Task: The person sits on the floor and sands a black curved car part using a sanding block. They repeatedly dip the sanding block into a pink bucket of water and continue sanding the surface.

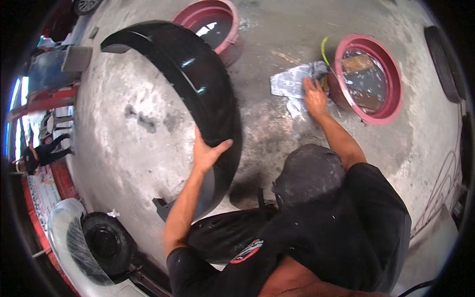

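A long, curved, glossy black car panel (208,84) stands on the floor at centre left, arching from the upper left down to my knee. My left hand (207,154) grips its inner edge, with the thumb stretched over the outer face. Off to the right, my right hand (315,96) reaches down to a crumpled grey-and-white sheet (292,81), paper or cloth, on the concrete. Its fingers look apart and touch the sheet; their tips are partly hidden. Right beside that hand is a pink-red tub (396,94) of water, in which a brown block (357,63) shows.
A second pink-red tub (234,27) holding dark water stands behind the panel. A tyre (442,64) lies at the far right, near a hose (440,185). Lower left are a light-coloured car (64,222) and a black wheel (108,242). Another person (44,154) is at the far left.
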Tool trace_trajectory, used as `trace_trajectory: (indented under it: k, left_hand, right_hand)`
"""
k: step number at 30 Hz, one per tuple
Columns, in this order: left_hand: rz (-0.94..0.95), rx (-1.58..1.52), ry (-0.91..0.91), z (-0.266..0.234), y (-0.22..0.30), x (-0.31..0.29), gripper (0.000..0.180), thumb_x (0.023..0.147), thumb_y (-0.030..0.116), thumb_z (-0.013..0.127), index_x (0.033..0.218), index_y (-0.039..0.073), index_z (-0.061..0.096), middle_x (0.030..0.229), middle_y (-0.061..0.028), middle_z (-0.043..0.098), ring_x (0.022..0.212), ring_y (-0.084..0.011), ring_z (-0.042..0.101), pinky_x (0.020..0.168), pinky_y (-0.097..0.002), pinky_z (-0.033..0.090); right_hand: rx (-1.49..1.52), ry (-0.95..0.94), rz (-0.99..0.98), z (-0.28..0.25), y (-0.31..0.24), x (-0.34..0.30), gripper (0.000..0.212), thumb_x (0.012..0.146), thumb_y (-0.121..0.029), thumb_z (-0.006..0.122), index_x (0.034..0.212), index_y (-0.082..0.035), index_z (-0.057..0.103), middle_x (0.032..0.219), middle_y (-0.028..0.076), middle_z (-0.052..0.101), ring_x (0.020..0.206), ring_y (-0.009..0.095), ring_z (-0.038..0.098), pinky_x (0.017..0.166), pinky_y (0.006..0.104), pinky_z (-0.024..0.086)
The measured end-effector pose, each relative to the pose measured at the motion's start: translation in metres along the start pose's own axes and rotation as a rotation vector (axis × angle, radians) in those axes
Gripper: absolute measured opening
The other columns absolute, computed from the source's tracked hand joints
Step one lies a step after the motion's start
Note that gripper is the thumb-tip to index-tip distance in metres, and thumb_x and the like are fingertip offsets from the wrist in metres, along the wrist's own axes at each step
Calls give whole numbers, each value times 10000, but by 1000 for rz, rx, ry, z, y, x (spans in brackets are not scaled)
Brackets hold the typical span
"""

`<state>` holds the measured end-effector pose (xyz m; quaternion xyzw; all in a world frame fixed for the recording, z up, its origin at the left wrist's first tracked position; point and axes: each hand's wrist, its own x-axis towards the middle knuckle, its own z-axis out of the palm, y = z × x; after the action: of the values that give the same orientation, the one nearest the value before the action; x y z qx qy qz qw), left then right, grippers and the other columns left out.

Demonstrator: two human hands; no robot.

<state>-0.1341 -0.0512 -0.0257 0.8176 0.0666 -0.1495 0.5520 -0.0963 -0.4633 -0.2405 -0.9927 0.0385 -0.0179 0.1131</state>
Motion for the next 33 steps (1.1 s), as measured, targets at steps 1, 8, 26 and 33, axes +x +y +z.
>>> trace_trajectory:
  k: [1,8,26,33]
  left_hand:
    - [43,-12,33,10,11,-1,1003,689,224,953,1489,30,380,1301,-176,658,1162,-270,648,1032,-372,499]
    - [-60,50,-32,6,19,5,797,665,175,919,1340,-9,537,1249,-139,685,1152,-251,647,1018,-368,495]
    - [-156,64,-100,-18,23,9,782,625,158,885,1333,19,585,1209,-100,697,1117,-207,645,1020,-355,492]
    - [-184,66,-92,-19,34,13,808,622,188,901,1336,6,571,1207,-120,700,1128,-230,646,1047,-361,475]
  right_hand:
    - [-3,-7,27,1,7,-2,688,817,-114,690,1482,-137,516,1558,49,506,1410,372,485,1034,507,532]
    - [303,237,-7,-27,-31,6,565,836,-57,705,1391,-114,615,1457,115,597,1368,412,518,1074,486,502]
    - [697,314,-1173,-101,-247,60,529,939,-234,585,1383,52,578,1519,208,512,1482,378,406,1193,680,222]
    - [732,346,-727,-158,-337,218,441,1035,-187,447,1319,121,584,1446,315,528,1366,445,504,1203,493,346]
